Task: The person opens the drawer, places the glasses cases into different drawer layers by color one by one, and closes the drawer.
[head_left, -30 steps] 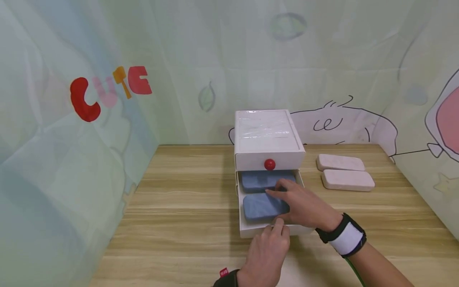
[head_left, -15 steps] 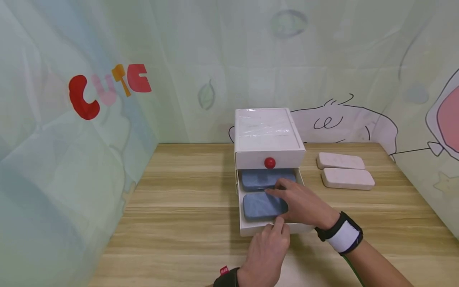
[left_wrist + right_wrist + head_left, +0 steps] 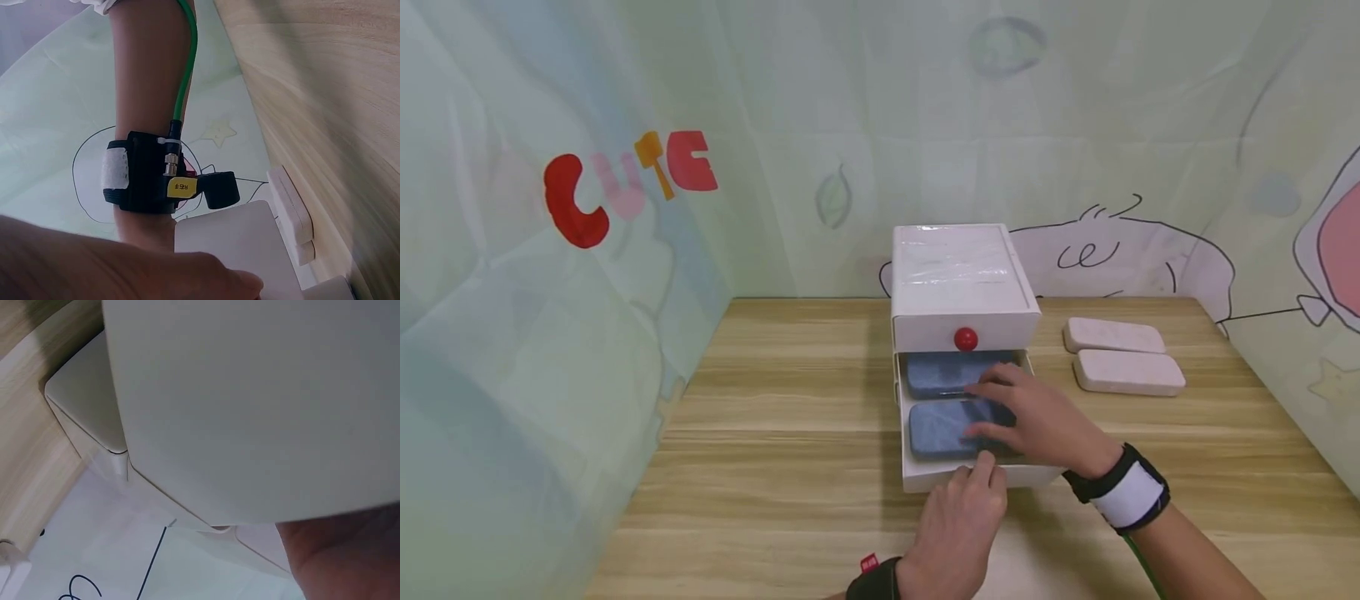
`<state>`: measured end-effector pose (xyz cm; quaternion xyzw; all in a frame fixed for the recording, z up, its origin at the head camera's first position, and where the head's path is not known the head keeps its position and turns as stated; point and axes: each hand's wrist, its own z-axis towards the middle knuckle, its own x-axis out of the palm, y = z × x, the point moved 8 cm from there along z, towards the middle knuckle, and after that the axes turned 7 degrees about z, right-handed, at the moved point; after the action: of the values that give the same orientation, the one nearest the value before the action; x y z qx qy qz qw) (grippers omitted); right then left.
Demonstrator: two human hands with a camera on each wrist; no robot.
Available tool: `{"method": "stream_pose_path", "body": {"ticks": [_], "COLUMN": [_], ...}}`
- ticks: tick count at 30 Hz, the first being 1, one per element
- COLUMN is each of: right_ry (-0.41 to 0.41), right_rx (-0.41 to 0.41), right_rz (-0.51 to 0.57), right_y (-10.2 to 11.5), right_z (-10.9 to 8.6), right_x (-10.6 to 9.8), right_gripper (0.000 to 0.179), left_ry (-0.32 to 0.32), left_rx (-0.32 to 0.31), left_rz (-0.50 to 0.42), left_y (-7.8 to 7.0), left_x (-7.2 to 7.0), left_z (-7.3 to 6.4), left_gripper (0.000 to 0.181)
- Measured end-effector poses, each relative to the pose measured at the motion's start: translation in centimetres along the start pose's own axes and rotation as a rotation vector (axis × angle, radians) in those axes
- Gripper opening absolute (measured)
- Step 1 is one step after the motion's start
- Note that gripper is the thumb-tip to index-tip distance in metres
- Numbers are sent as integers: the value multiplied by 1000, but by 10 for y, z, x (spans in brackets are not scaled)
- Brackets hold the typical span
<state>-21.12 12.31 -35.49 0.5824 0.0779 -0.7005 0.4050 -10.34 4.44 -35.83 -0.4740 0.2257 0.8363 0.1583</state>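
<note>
Seeing the right hand (image 3: 1051, 421) loose, fingers spread over the front blue case (image 3: 940, 428) in the lower drawer (image 3: 919, 482), I think they could get pinched against the cabinet (image 3: 955, 271) if the left hand (image 3: 958, 525), curled on that drawer's front, pushes early.

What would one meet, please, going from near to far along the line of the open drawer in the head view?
Left hand, drawer front, nearer blue block, farther blue block, patterned backdrop.
</note>
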Motion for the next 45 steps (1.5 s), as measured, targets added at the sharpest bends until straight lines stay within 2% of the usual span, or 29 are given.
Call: {"method": "stream_pose_path", "body": {"ticks": [3,6,11,14,16,20,24,31,38,45], "right_ry": [-124,-285,-593,-694,-700,-632,-619,-731,-676,-675], "right_rx": [17,40,104,158,183,224,257,266,264,252], "right_rz": [33,60,96,142,179,262,318,322,332,308], "right_y": [-3,-5,-18,-30,-37,-48,-56,-65,-69,-72], "right_z": [1,0,-6,-7,-5,2,5,-3,-2,-1], "right_x": [-16,-37,-75,-89,-91,-84,-74,-72,-76,-75], "right_gripper": [35,18,11,16,23,35,37,37,38,38], "left_ry": [11,11,-11,1,-2,-21,-39,-76,-73,-108], "left_rx": [-4,-4,-2,5,5,1,-2,7,10,11], "left_rz": [-6,-9,-13,-34,-38,-38,-41,-18,-38,-50], "left_y": [1,1,0,0,0,1,2,0,0,1], "left_x": [0,0,-1,0,0,-1,-1,-4,-3,-4], "left_z": [1,1,0,0,-1,-2,-3,-1,0,0], "left_gripper": [22,24,27,30,30,29,28,34,34,30]}}
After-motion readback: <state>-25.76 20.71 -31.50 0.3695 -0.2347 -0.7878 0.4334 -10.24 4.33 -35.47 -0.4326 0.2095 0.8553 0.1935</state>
